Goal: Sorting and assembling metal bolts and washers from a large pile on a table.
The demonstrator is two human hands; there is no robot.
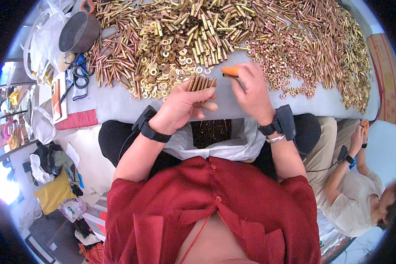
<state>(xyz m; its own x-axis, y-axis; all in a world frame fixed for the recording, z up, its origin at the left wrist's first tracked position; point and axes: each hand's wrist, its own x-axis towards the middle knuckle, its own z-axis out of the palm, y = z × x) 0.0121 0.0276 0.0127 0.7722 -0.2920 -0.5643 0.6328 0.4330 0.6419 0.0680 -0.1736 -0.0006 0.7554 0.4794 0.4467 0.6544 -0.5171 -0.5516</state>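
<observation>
My left hand (pixel 179 105) is closed around a row of several slim brass-coloured metal rods (pixel 199 83), their ends pointing up and away from me. To its right, my right hand (pixel 254 94) wears an orange finger cover (pixel 230 71) on a fingertip. Thumb and finger pinch a small metal tube (pixel 225 75), whose dark open end faces left toward the rods. Both hands hover over the near edge of the grey-covered table (pixel 226 103). Just beyond them lie loose flat washers (pixel 156 70) and short metal sleeves (pixel 209 46).
Small nuts (pixel 273 61) spread at right, with long metal rods (pixel 114 66) at left. A dark pot (pixel 78 33) and blue-handled scissors (pixel 80 75) sit far left. Below my hands, a white sack (pixel 176 145) surrounds metal pieces (pixel 211 132). Another person (pixel 354 202) works at right.
</observation>
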